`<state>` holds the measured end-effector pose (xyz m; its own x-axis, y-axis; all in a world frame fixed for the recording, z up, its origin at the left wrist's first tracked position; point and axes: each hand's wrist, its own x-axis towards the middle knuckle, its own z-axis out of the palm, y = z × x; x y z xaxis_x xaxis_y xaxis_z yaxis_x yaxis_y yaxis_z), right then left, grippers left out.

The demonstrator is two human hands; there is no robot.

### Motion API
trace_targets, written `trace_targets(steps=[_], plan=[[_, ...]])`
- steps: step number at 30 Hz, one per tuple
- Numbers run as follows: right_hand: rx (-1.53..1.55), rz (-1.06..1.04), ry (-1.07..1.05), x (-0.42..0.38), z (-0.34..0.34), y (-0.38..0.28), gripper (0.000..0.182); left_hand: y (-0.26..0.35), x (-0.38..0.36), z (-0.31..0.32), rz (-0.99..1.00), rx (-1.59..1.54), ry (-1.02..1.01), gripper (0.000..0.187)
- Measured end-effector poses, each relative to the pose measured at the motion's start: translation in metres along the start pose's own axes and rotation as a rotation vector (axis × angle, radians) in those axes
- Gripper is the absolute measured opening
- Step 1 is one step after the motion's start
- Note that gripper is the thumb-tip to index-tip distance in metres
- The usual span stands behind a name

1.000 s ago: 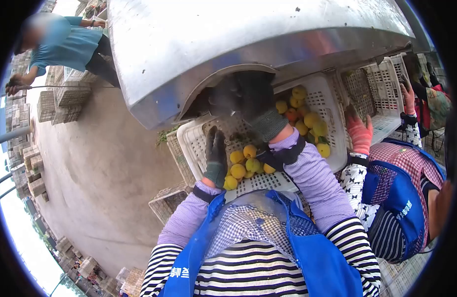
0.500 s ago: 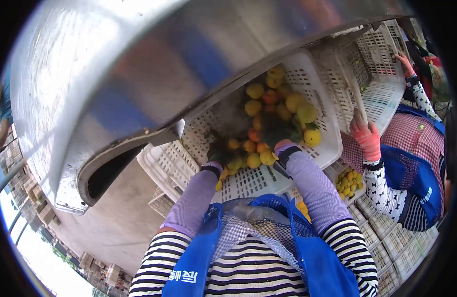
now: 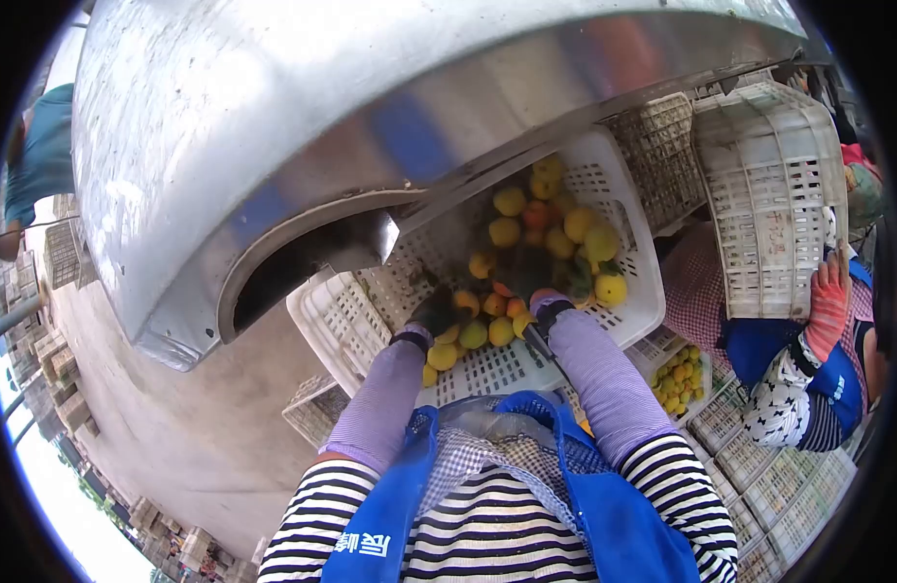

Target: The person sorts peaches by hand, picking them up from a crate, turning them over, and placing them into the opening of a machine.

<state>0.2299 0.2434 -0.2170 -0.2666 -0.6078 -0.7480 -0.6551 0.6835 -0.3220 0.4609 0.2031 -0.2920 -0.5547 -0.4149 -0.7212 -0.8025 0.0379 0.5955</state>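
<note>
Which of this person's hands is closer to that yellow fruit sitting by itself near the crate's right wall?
The right hand. It rests among the fruit just left of that yellow fruit; the left hand lies further left, across the pile in the white crate.

- One white crate [image 3: 623, 291] in front of the person, holding some fifteen yellow and orange fruits [image 3: 507, 230] (a few are hidden by the dark gloves).
- Two gloved hands: left [image 3: 431, 313], right [image 3: 541, 277].
- One co-worker's crate [image 3: 779, 204], lifted.
- One metal chute [image 3: 371, 126].
</note>
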Motion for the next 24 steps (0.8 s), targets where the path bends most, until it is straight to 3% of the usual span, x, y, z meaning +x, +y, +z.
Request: trace_targets(steps=[3, 5, 6, 8, 11, 14, 17, 20, 23, 24], plan=[[-0.101, -0.013, 0.107, -0.003, 0.007, -0.042, 0.049, 0.007, -0.009, 0.003, 0.067, -0.139, 0.048, 0.072], [0.069, 0.076, 0.087, -0.006, 0.008, -0.060, 0.046, 0.033, -0.022, -0.018, -0.075, -0.026, 0.025, 0.067], [0.034, -0.050, 0.145, -0.003, 0.013, -0.060, 0.043, 0.050, -0.033, -0.030, -0.144, 0.024, 0.010, 0.065], [-0.038, -0.303, 0.257, 0.008, 0.037, -0.053, 0.039, 0.060, -0.056, -0.045, -0.145, -0.324, 0.170, 0.061], [0.189, -0.272, 0.416, 0.073, 0.123, -0.035, 0.036, 0.039, -0.073, -0.062, -0.053, -0.813, 0.292, 0.048], [0.032, -0.385, -0.032, 0.055, 0.108, -0.044, 0.045, 0.073, -0.133, -0.111, 0.037, -1.096, 0.286, 0.046], [0.263, -0.535, 0.021, 0.028, 0.079, -0.044, 0.054, 0.070, -0.174, -0.126, 0.122, -1.192, 0.257, 0.048], [0.659, -0.555, -0.213, -0.070, -0.016, -0.092, 0.056, 0.057, -0.200, -0.118, 0.223, -1.355, 0.173, 0.056], [0.949, -0.713, -0.351, -0.138, -0.055, -0.112, 0.056, 0.075, -0.220, -0.106, 0.416, -1.678, -0.010, 0.066], [0.825, -0.847, -0.222, -0.144, -0.051, -0.112, 0.056, 0.081, -0.229, -0.102, 0.413, -1.684, 0.056, 0.075]])
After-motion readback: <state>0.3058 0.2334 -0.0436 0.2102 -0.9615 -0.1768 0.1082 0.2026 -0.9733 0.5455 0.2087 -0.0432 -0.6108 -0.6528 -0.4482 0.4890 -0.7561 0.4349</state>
